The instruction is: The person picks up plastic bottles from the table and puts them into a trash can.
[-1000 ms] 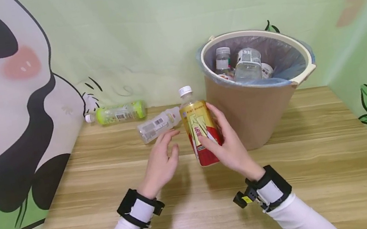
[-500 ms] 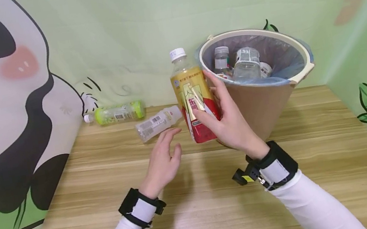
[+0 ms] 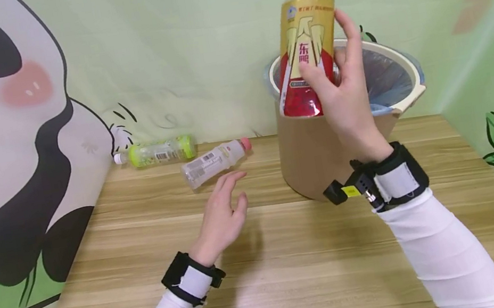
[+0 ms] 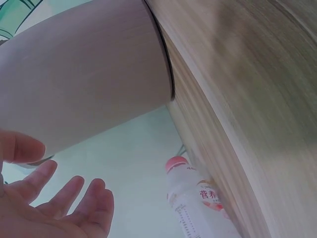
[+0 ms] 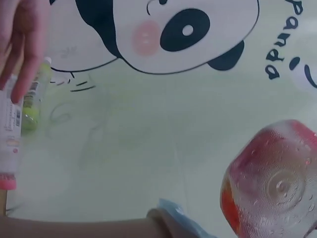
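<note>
My right hand point(image 3: 343, 90) grips a plastic drink bottle point(image 3: 307, 42) with a gold and red label and a white cap. It holds the bottle nearly upright in front of and above the near rim of the bin point(image 3: 316, 159). In the right wrist view the bottle's clear base point(image 5: 277, 183) shows at the right. Over the tabletop my left hand point(image 3: 222, 212) hovers with relaxed fingers and holds nothing. Closest to it lies a clear bottle with a pink cap point(image 3: 216, 163), its white label also visible in the left wrist view. The bottles inside the bin are mostly hidden behind my right hand.
A green-labelled bottle point(image 3: 161, 152) lies on its side at the back left of the wooden table point(image 3: 268, 290). The tan bin has a cream rim and a blue liner point(image 3: 388, 99). A panda-print cloth point(image 3: 191, 49) hangs behind the table.
My right hand has lifted the gold and red bottle up and to the right, toward the bin. The pink cap of the lying bottle has come into sight. My left hand has barely moved.
</note>
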`<state>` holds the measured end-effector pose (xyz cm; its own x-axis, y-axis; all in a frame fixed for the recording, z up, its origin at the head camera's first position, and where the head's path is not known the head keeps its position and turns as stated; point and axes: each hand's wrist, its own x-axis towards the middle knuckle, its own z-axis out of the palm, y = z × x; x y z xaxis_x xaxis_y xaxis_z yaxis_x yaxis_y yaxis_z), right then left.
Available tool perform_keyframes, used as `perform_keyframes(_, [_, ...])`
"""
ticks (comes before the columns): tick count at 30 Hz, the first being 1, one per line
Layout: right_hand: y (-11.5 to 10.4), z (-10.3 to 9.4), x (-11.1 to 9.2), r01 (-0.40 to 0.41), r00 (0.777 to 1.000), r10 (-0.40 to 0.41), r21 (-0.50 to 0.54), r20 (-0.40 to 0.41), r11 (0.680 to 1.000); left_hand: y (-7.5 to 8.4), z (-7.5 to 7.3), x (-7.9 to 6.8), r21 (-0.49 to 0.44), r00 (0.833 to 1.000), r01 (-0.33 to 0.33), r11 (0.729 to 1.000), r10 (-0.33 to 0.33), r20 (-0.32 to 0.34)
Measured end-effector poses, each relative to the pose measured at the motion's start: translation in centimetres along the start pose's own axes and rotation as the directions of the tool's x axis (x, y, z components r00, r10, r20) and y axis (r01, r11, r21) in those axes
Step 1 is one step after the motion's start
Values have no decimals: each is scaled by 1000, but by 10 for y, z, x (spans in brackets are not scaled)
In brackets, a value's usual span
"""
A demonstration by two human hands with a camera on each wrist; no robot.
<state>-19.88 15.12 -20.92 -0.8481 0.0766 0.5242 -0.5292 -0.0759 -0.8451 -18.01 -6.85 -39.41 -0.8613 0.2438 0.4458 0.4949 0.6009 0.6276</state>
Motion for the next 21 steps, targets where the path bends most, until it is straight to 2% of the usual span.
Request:
perform_keyframes(3, [-2, -6, 12, 4, 997, -7, -33, -71, 999, -1, 1, 0, 4, 1000, 3, 1000, -3, 1])
perform_keyframes(7, [-4, -9, 22, 4, 995, -11, -68, -102, 998, -1, 1, 0, 5, 1000, 2, 1000, -2, 4])
perform_keyframes(13, [-2, -8, 32, 28, 993, -34, -57, -111, 998, 0, 3, 0, -2, 1000, 0, 1000, 0, 6])
perform_keyframes(18, [8, -13, 38, -33, 997, 31, -33, -77, 999, -1, 4, -1, 2, 1000, 0, 1000, 0, 2])
perform_keyframes(20, [11, -17, 39, -68, 996, 64, -74, -56, 995, -2, 4, -1, 5, 1000, -1, 1000, 1, 1])
perform_keyframes(21, [13, -19, 39, -82, 996, 77, -129, -50, 988, -2, 4, -1, 7, 1000, -2, 1000, 2, 0])
